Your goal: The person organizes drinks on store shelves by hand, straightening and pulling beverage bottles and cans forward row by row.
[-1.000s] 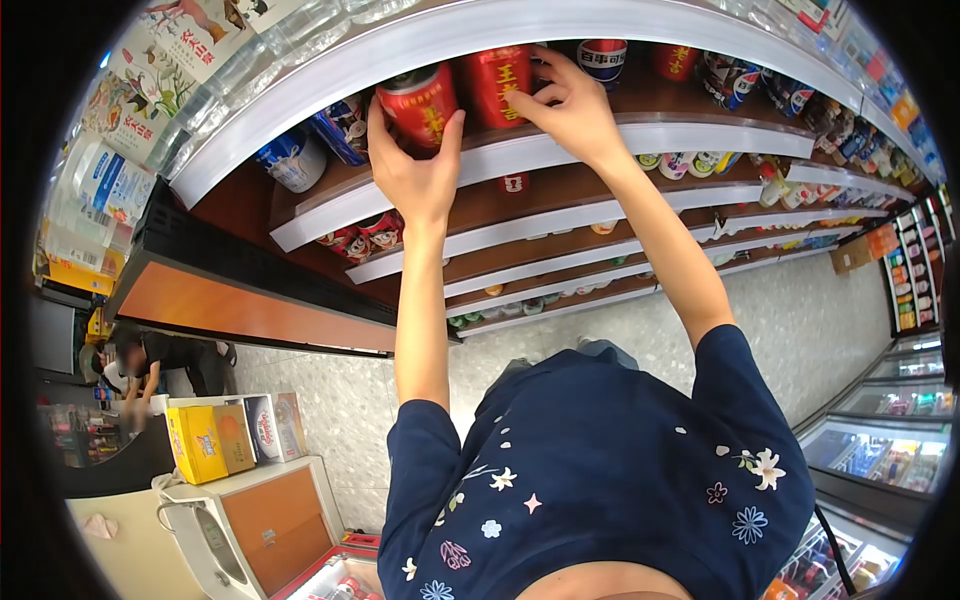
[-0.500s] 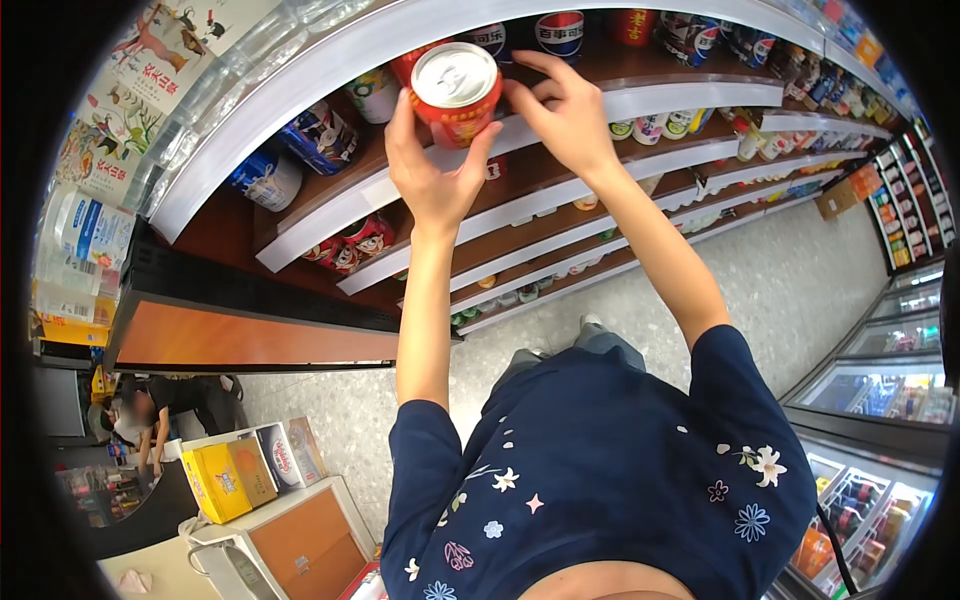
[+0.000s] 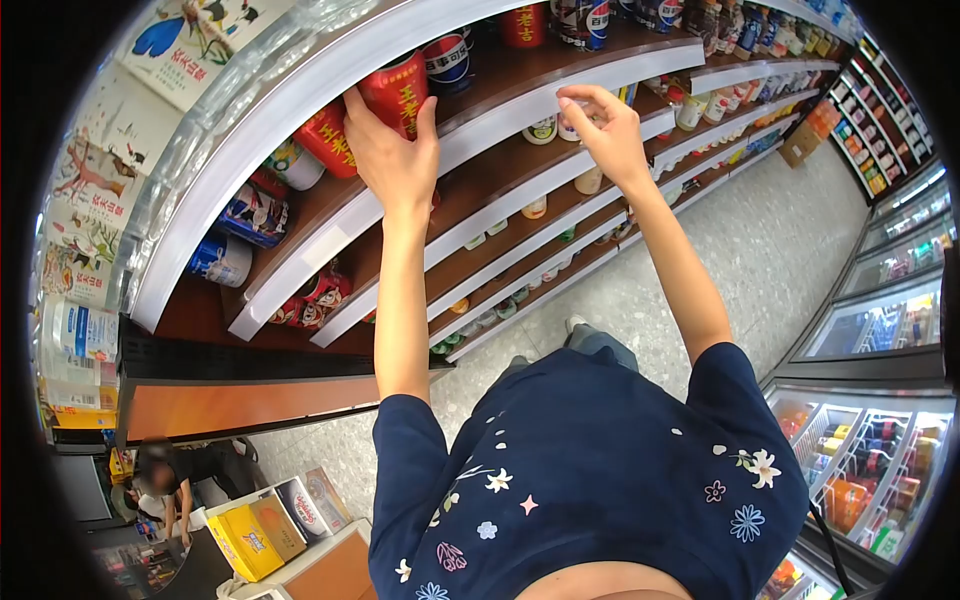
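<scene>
My left hand (image 3: 395, 155) is wrapped around a red drink can (image 3: 400, 88) with yellow characters, standing among the cans on the upper shelf (image 3: 530, 62). Its thumb lies on the can's right side, the fingers on the left. Another red can (image 3: 328, 138) sits just left of it, partly covered by my fingers. To the right is a dark can with a round Pepsi-type logo (image 3: 447, 60). My right hand (image 3: 608, 135) hovers in front of the shelf edge, fingers loosely bent with a gap to the thumb, and nothing shows in it.
Blue cans (image 3: 220, 258) stand at the shelf's left end. Lower shelves hold more goods. Glass-door coolers (image 3: 880, 310) line the right side. At lower left, a person (image 3: 200, 480) bends near a counter with a yellow box (image 3: 255, 538). Cartons (image 3: 805, 140) stand on the floor farther off.
The red can has gone from raised and tipped toward me to upright on the shelf, in my left hand. My right hand has drawn away from it. The view has shifted.
</scene>
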Motion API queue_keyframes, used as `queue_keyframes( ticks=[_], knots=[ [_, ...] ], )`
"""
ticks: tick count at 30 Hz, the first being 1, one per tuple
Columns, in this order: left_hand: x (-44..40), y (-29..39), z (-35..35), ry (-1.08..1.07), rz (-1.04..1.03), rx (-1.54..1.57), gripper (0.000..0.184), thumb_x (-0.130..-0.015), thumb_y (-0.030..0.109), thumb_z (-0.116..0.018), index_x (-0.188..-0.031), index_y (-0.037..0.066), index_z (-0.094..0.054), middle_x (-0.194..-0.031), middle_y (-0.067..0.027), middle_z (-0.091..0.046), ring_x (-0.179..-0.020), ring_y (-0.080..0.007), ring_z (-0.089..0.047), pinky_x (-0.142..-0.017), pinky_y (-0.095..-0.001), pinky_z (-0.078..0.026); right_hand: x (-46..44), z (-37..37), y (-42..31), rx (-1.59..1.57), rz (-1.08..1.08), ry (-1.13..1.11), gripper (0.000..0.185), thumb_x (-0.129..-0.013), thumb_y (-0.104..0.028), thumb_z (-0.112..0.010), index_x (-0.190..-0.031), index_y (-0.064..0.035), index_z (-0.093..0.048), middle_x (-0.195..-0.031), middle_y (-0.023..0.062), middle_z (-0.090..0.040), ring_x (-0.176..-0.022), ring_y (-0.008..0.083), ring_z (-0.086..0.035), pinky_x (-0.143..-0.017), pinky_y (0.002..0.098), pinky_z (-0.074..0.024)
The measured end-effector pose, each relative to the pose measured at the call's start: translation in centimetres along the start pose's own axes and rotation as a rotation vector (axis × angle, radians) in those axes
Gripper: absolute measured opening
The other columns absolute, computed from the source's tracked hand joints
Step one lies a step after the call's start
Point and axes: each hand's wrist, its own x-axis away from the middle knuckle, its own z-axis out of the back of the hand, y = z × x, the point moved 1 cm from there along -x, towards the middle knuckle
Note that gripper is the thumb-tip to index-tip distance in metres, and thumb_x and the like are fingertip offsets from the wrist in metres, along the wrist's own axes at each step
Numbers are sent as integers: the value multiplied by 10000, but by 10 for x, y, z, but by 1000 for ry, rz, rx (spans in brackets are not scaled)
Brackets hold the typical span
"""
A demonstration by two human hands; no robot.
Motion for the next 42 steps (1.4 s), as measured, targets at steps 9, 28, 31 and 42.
queue_keyframes(
  ticks=[9, 28, 31, 42],
  knots=[
    [1, 15, -13, -51, 64, -211, 856, -782, 290, -773, -1435, 9, -296, -1323, -290, -374, -1103, -440, -469, -946, -467, -396, -72, 39, 47, 99, 100, 276, 285, -838, -250, -694, -1044, -52, -687, -909, 78, -722, -775, 130, -663, -680, 274, -490],
    [-1, 60, -75, -225, 176, -219, 809, -829, 211, -672, -1409, -97, -199, -1204, -356, -471, -1040, -492, -544, -849, -497, -490, -156, 54, 70, 245, 196, -40, 606, -698, -443, -821, -1003, 46, -633, -936, 134, -679, -890, 199, -633, -809, 318, -483],
    [-1, 54, -77, -161, 170, -211, 810, -816, 202, -682, -1408, -95, -216, -1110, -308, -504, -973, -467, -552, -803, -495, -483, -164, 64, 87, 126, 214, -243, 574, -711, -380, -829, -1049, 40, -632, -998, 114, -671, -929, 178, -611, -837, 308, -467],
    [-5, 60, -101, -149, 316, -251, 634, -797, 233, -735, -1263, -53, -414, -1103, -250, -584, -973, -371, -637, -797, -446, -524, -188, 56, 101, -45, 215, -528, 659, -729, -298, -824, -1252, 7, -565, -1138, 104, -641, -1009, 189, -591, -908, 334, -466]
  ],
)
